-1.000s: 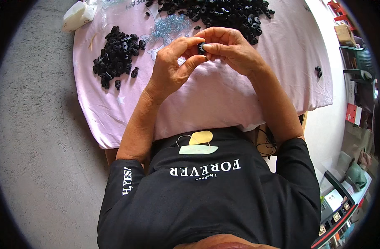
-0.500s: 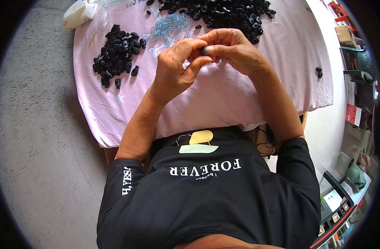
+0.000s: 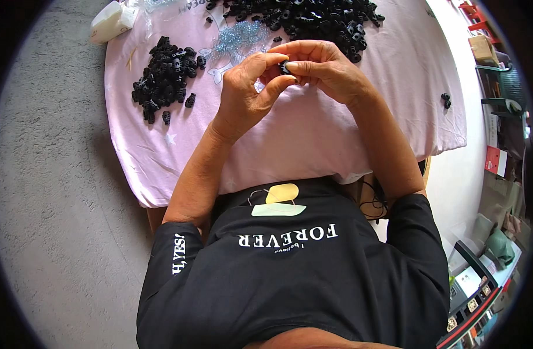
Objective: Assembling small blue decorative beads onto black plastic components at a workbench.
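My left hand (image 3: 249, 87) and my right hand (image 3: 324, 67) meet above a table covered with a pink cloth (image 3: 313, 139). Together their fingertips pinch one small black plastic part (image 3: 284, 66), mostly hidden between them. A heap of similar black parts (image 3: 164, 78) lies on the cloth to the left of my hands. A larger heap of black parts (image 3: 307, 20) spreads along the far edge. A small cluster of shiny bluish springs (image 3: 240, 38) lies just beyond my left hand.
A white plastic bag (image 3: 109, 20) sits at the table's far left corner. Two stray black parts (image 3: 446, 100) lie near the right edge. Grey floor (image 3: 57, 192) surrounds the table on the left. Shelves and boxes (image 3: 493, 157) crowd the right side.
My hands have stayed together over the cloth, with the fingers shifting slightly around the small black part. The heaps have not moved.
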Available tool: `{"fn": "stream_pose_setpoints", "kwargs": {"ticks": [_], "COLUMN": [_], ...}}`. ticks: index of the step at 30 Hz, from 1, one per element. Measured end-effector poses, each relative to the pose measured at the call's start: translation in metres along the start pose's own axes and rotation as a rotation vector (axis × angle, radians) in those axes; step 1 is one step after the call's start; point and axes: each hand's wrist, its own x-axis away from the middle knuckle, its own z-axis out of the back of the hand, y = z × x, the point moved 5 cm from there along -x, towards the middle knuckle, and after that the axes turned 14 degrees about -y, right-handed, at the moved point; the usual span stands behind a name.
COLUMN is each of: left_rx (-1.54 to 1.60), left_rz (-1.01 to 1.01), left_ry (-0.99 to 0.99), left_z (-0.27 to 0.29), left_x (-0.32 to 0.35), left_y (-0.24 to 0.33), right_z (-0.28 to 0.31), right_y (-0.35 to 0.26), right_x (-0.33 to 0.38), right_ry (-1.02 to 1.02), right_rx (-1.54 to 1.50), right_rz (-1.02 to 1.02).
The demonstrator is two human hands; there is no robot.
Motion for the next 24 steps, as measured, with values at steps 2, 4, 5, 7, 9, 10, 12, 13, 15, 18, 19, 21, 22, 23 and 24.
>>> {"fn": "stream_pose_setpoints", "kwargs": {"ticks": [2,4,5,7,9,10,12,13,15,18,19,21,22,23,24], "left_rx": [0.027,0.060,0.059,0.088,0.088,0.089,0.111,0.134,0.154,0.178,0.183,0.134,0.084,0.083,0.061], "left_rz": [0.014,0.021,0.021,0.004,-0.003,-0.010,0.008,0.024,0.032,0.042,0.041,0.018,-0.003,-0.003,-0.011], "left_ry": [-0.018,-0.041,-0.041,-0.068,-0.063,-0.057,-0.064,-0.071,-0.074,-0.073,-0.069,-0.062,-0.054,-0.054,-0.046], "left_z": [-0.0002,-0.0006,0.0006,0.0012,0.0008,0.0007,0.0006,0.0003,0.0005,0.0009,0.0010,0.0022,0.0032,0.0036,0.0043], "left_x": [-0.0006,-0.0008,-0.0007,-0.0014,-0.0009,-0.0006,-0.0003,-0.0003,-0.0004,0.0001,-0.0001,-0.0013,-0.0014,-0.0015,-0.0016], "left_y": [-0.0016,-0.0032,-0.0031,-0.0021,-0.0010,-0.0008,-0.0037,-0.0056,-0.0081,-0.0088,-0.0086,-0.0048,-0.0019,-0.0008,0.0009], "right_z": [0.0023,0.0028,0.0028,0.0034,0.0027,0.0023,0.0027,0.0033,0.0028,0.0020,0.0025,0.0029,0.0015,0.0000,-0.0007], "right_y": [0.0025,0.0041,0.0047,0.0047,0.0043,0.0039,0.0045,0.0053,0.0060,0.0067,0.0063,0.0048,0.0039,0.0032,0.0026], "right_x": [0.0010,0.0013,0.0013,0.0003,0.0002,0.0005,0.0003,0.0002,0.0000,-0.0001,-0.0002,-0.0003,-0.0005,-0.0007,-0.0007], "right_ry": [0.001,0.000,-0.001,-0.005,-0.008,-0.001,0.006,0.003,0.001,0.035,0.027,0.020,0.003,-0.013,-0.013], "right_rx": [0.008,-0.004,-0.017,-0.029,-0.042,-0.037,-0.033,-0.041,-0.049,-0.069,-0.053,-0.037,-0.047,-0.056,-0.056], "right_rz": [-0.025,-0.026,-0.028,-0.032,-0.037,-0.038,-0.040,-0.041,-0.042,-0.049,-0.042,-0.034,-0.037,-0.040,-0.041]}}
